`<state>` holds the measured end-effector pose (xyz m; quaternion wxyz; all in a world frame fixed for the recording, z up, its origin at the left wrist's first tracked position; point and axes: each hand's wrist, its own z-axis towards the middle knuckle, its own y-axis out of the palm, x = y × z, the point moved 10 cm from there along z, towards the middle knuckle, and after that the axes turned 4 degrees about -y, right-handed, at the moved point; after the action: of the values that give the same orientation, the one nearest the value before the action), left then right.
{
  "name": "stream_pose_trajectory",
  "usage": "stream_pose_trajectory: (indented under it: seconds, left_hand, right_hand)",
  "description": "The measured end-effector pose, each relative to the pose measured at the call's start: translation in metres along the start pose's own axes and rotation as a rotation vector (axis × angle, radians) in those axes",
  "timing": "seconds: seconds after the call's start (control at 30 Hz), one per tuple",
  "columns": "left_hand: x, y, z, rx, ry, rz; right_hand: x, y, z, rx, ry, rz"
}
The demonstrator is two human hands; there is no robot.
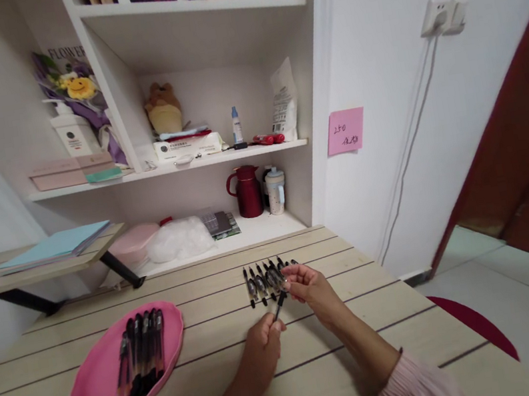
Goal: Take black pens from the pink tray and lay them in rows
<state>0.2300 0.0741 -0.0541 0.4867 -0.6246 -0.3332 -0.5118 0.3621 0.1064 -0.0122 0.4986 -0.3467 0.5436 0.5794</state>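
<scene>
Both hands meet over the middle of the wooden table (325, 377). My left hand (265, 346) is closed around the lower end of a black pen (279, 305). My right hand (310, 286) pinches the pen's upper end with its fingertips. Just behind the hands, several black pens (263, 282) lie side by side in a row on the table. A pink oval tray (92, 382) at the left holds several more black pens (142, 357) in a bundle.
White shelves (217, 158) behind the table hold a red jug (246, 191), a small flask, boxes, a bottle and a soft toy. A side table with a blue folder (54, 245) stands at the left. A pink note (345, 131) hangs on the wall.
</scene>
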Motion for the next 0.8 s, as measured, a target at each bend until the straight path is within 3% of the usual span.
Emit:
stream_pose_trajectory:
  seconds: [0.4,0.63,0.8]
  left_hand:
    - [0.006,-0.003,-0.004,0.012,0.032,-0.044]
    - [0.004,-0.001,-0.004,-0.021,0.019,-0.048]
    - [0.005,0.001,-0.004,-0.041,0.028,-0.028]
  right_hand:
    - [0.008,0.002,-0.002,0.013,0.003,-0.018]
    - [0.021,0.009,-0.007,-0.118,0.171,0.004]
    - [0.030,0.003,-0.006,-0.045,0.161,-0.025]
